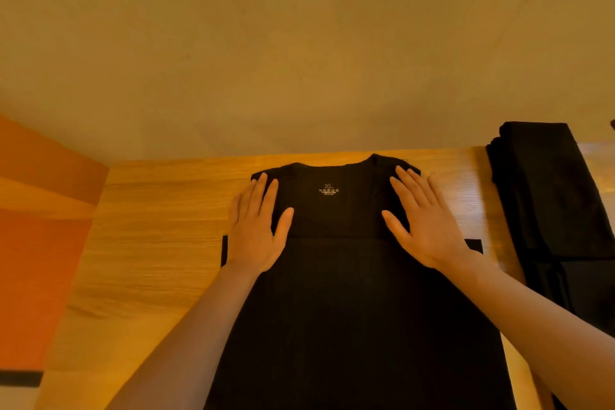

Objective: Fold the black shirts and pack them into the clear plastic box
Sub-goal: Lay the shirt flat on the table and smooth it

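A black shirt point(336, 303) lies flat on the wooden table point(159, 226), collar at the far edge, with an XL print showing inside the neck. Its sides look folded inward at the shoulders. My left hand point(258, 230) lies flat with straight fingers on the shirt's left shoulder. My right hand point(422, 223) presses flat on the right shoulder, fingers spread. Neither hand grips the cloth. At the right, a pile of more black shirts point(545, 203) sits on the table. The clear plastic box is not in view.
A plain beige wall point(299, 43) rises right behind the table's far edge. An orange surface point(36, 243) borders the table on the left. Bare wood shows to the left of the shirt.
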`<state>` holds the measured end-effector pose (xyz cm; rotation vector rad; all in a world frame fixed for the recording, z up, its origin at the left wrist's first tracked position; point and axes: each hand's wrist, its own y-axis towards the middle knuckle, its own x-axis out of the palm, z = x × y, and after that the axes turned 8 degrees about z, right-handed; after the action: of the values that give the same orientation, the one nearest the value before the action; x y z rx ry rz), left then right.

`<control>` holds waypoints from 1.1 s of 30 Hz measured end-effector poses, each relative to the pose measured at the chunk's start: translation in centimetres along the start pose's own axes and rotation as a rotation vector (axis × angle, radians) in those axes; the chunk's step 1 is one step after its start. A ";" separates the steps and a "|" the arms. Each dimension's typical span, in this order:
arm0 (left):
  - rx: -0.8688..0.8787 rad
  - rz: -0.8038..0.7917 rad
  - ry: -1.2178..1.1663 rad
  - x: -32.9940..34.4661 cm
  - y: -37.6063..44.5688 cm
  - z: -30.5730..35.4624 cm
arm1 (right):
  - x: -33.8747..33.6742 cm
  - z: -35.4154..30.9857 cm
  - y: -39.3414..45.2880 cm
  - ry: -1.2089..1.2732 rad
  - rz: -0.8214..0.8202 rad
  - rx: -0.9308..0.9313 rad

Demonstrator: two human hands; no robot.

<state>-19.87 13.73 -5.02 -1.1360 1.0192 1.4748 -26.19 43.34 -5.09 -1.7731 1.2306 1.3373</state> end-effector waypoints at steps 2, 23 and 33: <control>-0.017 0.020 -0.050 -1.2 -1.1 -1.4 | -1.2 0.9 -1.3 0.019 0.009 -0.026; -0.188 -0.207 -0.034 -7.0 -2.6 -4.2 | -8.1 4.4 -5.0 -0.079 -0.356 0.244; -0.270 -0.097 -0.361 -10.0 -4.6 -4.7 | -12.0 3.8 -6.7 0.198 -0.286 0.333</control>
<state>-13.71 7.96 3.52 -1.0369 0.5215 1.6973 -22.33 53.13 4.58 -1.7852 1.1683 0.7628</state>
